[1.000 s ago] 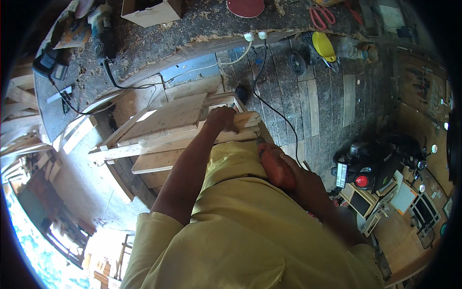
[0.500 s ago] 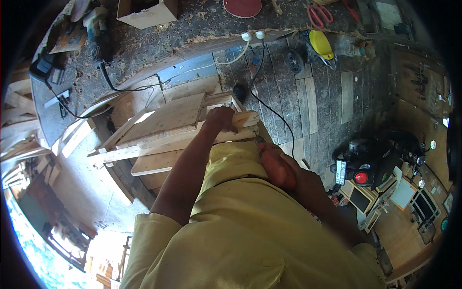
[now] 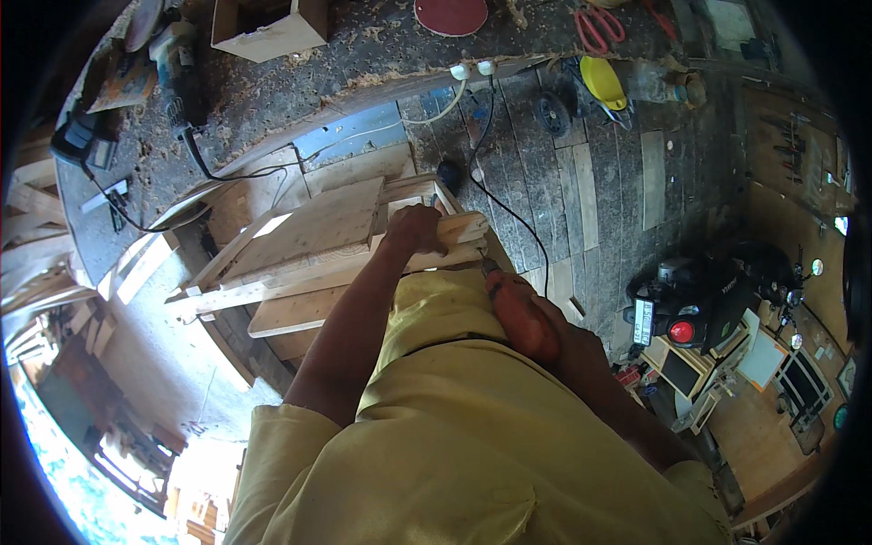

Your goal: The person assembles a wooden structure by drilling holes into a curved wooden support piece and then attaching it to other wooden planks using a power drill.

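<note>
My left hand (image 3: 416,229) is closed over the right end of a pale wooden frame (image 3: 313,277), its fingers wrapped round the top rail. In my right hand (image 3: 574,347) is an orange-red power drill (image 3: 520,313), held at my waist. The drill's nose points up and to the left, its bit at the rail's end just below my left hand. Whether the bit is inside the wood, I cannot tell. A flat wooden panel (image 3: 309,227) lies across the frame, and another board (image 3: 295,312) juts out beneath the near rail.
Along the far side runs a dusty workbench (image 3: 372,59) with an angle grinder (image 3: 174,77), a wooden box (image 3: 272,36), a red sanding disc (image 3: 451,15) and red-handled scissors (image 3: 598,29). A black cable (image 3: 518,218) trails over the plank floor. A motorcycle (image 3: 704,300) stands at right.
The view has shifted very slightly. Both hands, the drill and the wooden frame stay in nearly the same places.
</note>
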`<control>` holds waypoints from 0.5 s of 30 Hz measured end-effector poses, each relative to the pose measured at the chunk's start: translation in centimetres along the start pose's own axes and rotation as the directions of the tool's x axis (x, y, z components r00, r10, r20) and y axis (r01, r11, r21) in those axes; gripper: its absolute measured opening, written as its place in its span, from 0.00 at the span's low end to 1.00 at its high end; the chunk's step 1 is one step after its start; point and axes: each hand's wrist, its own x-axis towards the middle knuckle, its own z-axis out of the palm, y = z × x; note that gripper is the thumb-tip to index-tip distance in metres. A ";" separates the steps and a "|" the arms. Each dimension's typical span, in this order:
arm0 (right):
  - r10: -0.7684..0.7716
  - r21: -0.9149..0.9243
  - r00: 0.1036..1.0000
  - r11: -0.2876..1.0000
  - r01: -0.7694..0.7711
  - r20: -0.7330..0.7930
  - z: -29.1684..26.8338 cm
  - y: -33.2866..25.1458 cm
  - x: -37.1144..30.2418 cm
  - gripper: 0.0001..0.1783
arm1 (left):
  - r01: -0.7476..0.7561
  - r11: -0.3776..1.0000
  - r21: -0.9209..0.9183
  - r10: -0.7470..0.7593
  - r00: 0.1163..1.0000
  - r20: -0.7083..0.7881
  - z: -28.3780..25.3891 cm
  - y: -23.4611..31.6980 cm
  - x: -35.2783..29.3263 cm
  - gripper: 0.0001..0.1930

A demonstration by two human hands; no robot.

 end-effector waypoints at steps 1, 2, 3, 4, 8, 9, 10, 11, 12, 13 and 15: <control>0.012 0.014 1.000 1.000 -0.012 -0.007 -0.2 -0.1 -0.2 0.50 | -0.004 1.000 -0.007 0.004 0.999 0.033 0.0 0.3 0.3 0.32; 0.030 0.030 0.999 0.999 -0.030 -0.011 -0.5 -0.6 -0.5 0.50 | -0.017 1.000 -0.014 0.018 0.999 0.039 0.1 0.6 0.5 0.32; 0.028 0.056 0.999 0.998 -0.028 -0.016 -0.5 -0.7 -0.5 0.50 | -0.011 1.000 -0.001 0.011 1.000 0.012 0.3 0.4 0.2 0.33; 0.019 0.077 1.000 0.997 -0.018 -0.020 -0.4 -0.8 -0.3 0.50 | -0.005 1.000 0.013 0.005 1.000 -0.014 0.3 0.0 0.1 0.33; 0.047 0.163 0.998 0.986 -0.040 -0.037 -1.2 -1.6 -0.8 0.50 | -0.003 1.000 0.020 0.003 1.000 0.012 0.2 0.0 0.2 0.34; 0.055 0.179 0.998 0.983 -0.046 -0.045 -1.5 -1.8 -1.0 0.50 | -0.024 1.000 0.018 0.023 1.000 0.013 0.3 0.0 0.1 0.34; 0.054 0.205 0.997 0.978 -0.044 -0.046 -1.5 -1.9 -1.3 0.50 | -0.040 0.999 0.022 0.039 0.999 0.015 0.3 0.0 0.1 0.33; 0.055 0.219 0.997 0.975 -0.043 -0.048 -1.6 -1.9 -1.0 0.50 | -0.039 0.999 0.024 0.038 0.999 0.017 0.3 0.1 0.0 0.33; 0.052 0.238 0.997 0.971 -0.037 -0.057 -1.4 -1.9 -1.1 0.50 | -0.030 0.999 0.018 0.030 1.000 0.010 0.3 0.1 -0.1 0.33; 0.016 0.225 0.998 0.974 0.000 -0.069 -1.4 -1.8 -1.0 0.50 | -0.023 1.000 0.011 0.023 1.000 0.003 0.2 0.2 -0.1 0.33; 0.055 0.162 0.998 0.985 -0.050 -0.025 -1.6 -1.7 -0.4 0.50 | -0.009 1.000 -0.014 0.010 0.999 0.046 -0.1 0.4 0.1 0.33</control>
